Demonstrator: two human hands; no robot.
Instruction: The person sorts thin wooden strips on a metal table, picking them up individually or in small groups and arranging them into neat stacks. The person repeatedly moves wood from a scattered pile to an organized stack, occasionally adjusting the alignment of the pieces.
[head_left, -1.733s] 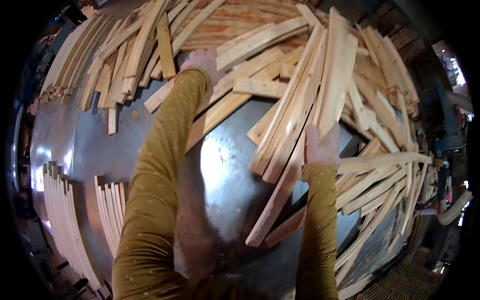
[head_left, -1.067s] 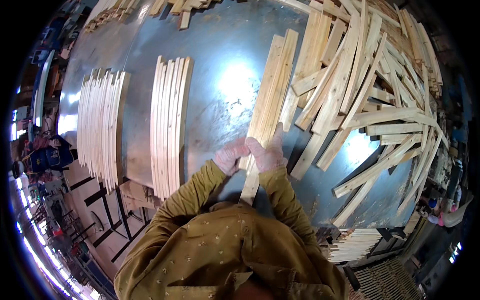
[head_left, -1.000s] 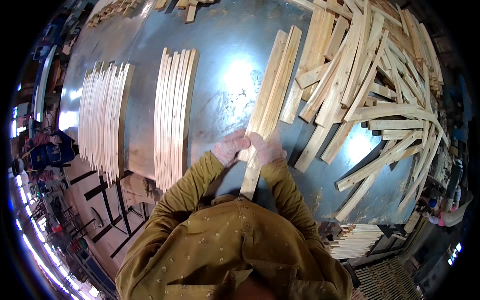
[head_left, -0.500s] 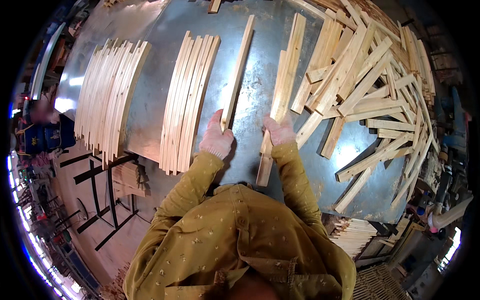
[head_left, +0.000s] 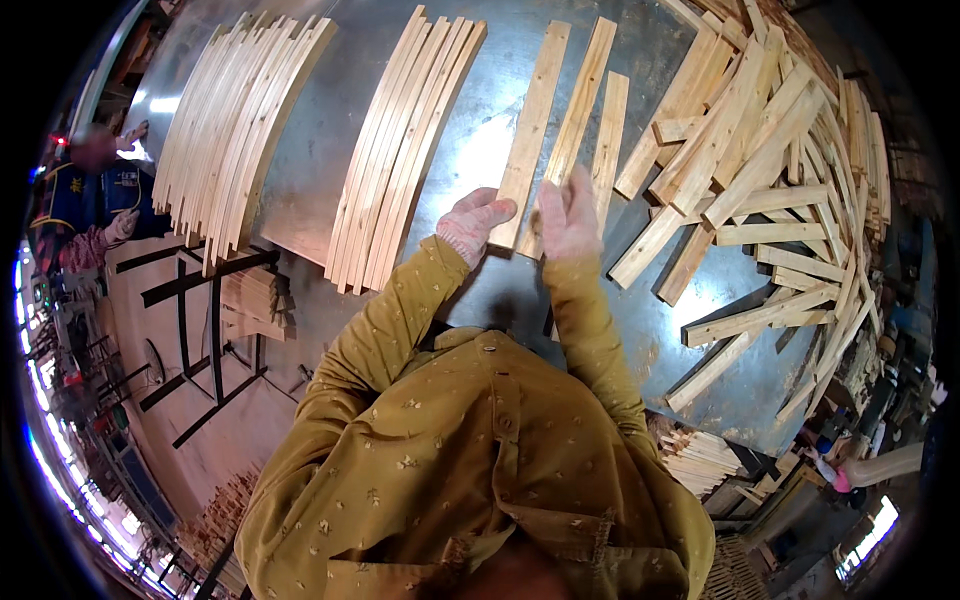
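So the left hand (head_left: 471, 225), in a pinkish knit glove, has the near end of a pale flat plank (head_left: 534, 120) pinched, thumb on top. That plank sits over the shiny metal worktop (head_left: 300, 195), pretty much straight out from the person's chest and tilting a bit right at the far end. The right hand (head_left: 571, 218), same kind of glove, is up against the middle plank (head_left: 582, 105) just beside it; can't tell if the fingers are really closed around it. A shorter plank (head_left: 611, 130) is right next to that one, partly behind the right hand.

Off to the left there's a neat row of strips (head_left: 408, 150), then a wider row (head_left: 240, 120) past it. Over on the right it's a messy heap (head_left: 745, 140), boards crisscrossed every which way. Someone in a dark blue apron (head_left: 105, 205) is by the worktop's left side.
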